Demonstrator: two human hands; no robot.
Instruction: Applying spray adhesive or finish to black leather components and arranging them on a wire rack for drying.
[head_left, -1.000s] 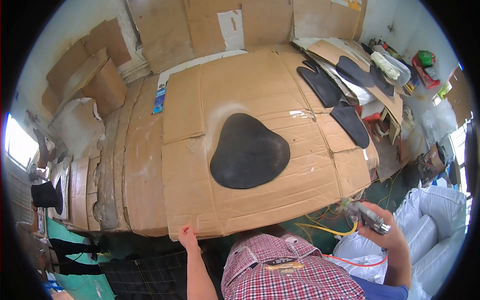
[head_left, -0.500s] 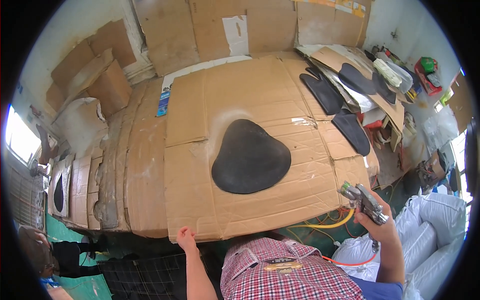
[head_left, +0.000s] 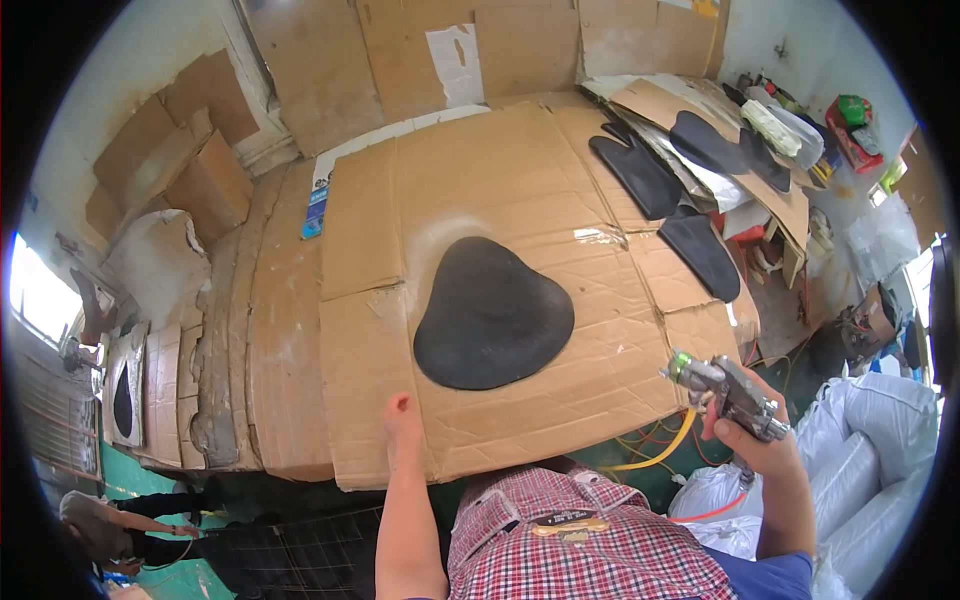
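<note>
Your right hand (head_left: pixel 752 440) is closed tight around the handle of a metal spray gun (head_left: pixel 728 392). The gun's nozzle points left, toward the table, and it sits just past the table's right front corner. A yellow hose (head_left: pixel 662 455) runs from under the gun down below the table edge. Your left hand (head_left: pixel 402 418) holds nothing; its fingers rest flat on the front edge of the cardboard sheet (head_left: pixel 560 380) that covers the table. In the middle of that cardboard lies a big black pad (head_left: pixel 490 315), rounded and wide at the bottom, narrower at the top. It is between your two hands and a little farther away from you. More black pieces (head_left: pixel 700 250) lie at the far right side of the table. White sacks (head_left: pixel 870 440) are piled on the floor near your right arm.
</note>
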